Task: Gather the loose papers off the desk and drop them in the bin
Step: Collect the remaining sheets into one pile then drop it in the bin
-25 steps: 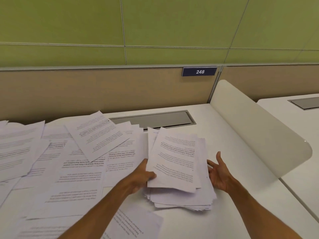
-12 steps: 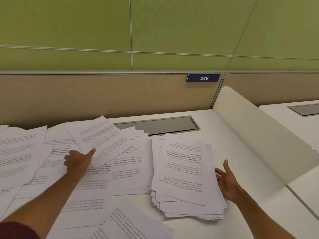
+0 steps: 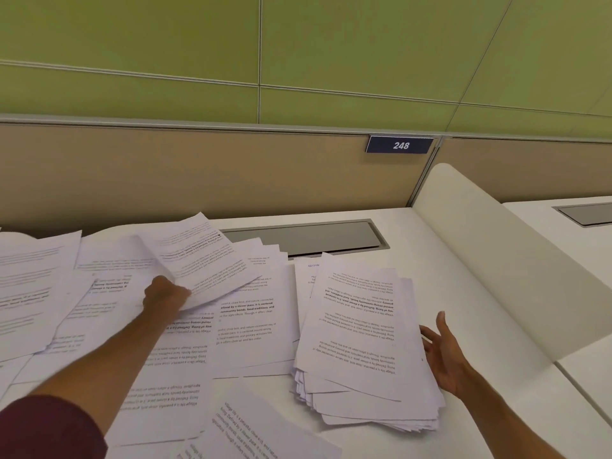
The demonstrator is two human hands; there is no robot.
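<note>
Printed white sheets cover the left and middle of the white desk [image 3: 414, 233]. My left hand [image 3: 164, 294] grips the near edge of one loose sheet [image 3: 202, 256], which curls up off the papers beneath it. To the right lies a rough stack of papers [image 3: 361, 342], text upside down. My right hand [image 3: 442, 354] rests open against the stack's right edge, fingers spread, holding nothing. More scattered sheets [image 3: 231, 329] lie flat between the two hands, and another sheet [image 3: 251, 429] sits at the near edge. No bin is in view.
A grey cable flap [image 3: 304, 236] is set into the desk behind the papers. A curved white divider [image 3: 496, 253] stands along the right side, with another desk [image 3: 563, 226] beyond. A tan partition with a "248" plate [image 3: 400, 145] closes off the back.
My left hand let go of the stack, reached left across the scattered sheets and took hold of one sheet, lifting its edge. My right hand stayed beside the stack.
</note>
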